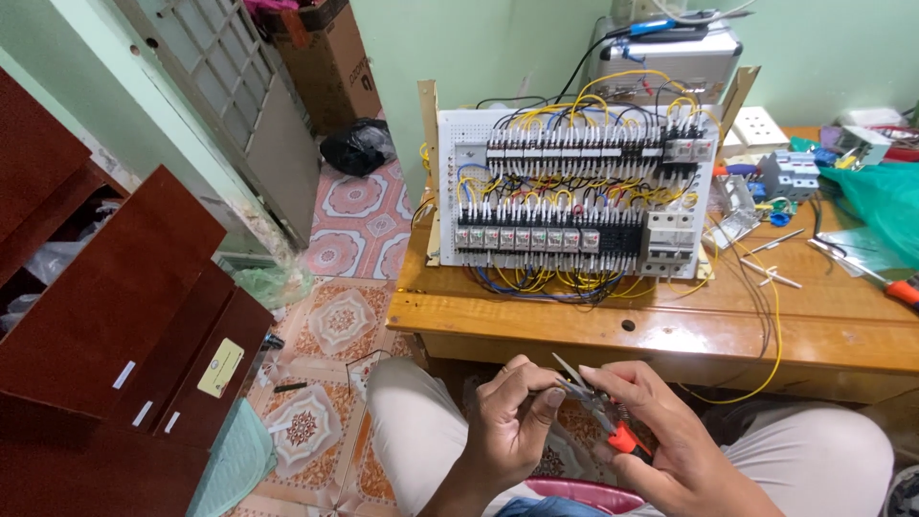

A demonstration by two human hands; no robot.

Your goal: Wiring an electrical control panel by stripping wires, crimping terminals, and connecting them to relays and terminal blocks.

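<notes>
Both hands work low in the view, over the person's lap in pale trousers. The right hand (661,436) is closed around the pliers (598,407): slim grey metal jaws with smooth orange-red plastic handles. Their long axis runs on a slant, tips pointing up and to the left, handles down and to the right into the palm. The jaws stand slightly parted at the tips. The left hand (517,421) is curled, thumb and forefinger pinched together right at the tips; whatever they pinch is too small to make out.

Ahead stands the worktop (670,325), varnished yellow-brown wood with a worn, glossy top. On it a white perforated panel (574,196) is propped upright, carrying rows of small boxy relays and terminal blocks laced with yellow, blue and black wires (565,278). A yellow wire (771,345) loops off the front edge. At the left is a dark red-brown cabinet (115,316), and the floor (340,321) is patterned tile.
</notes>
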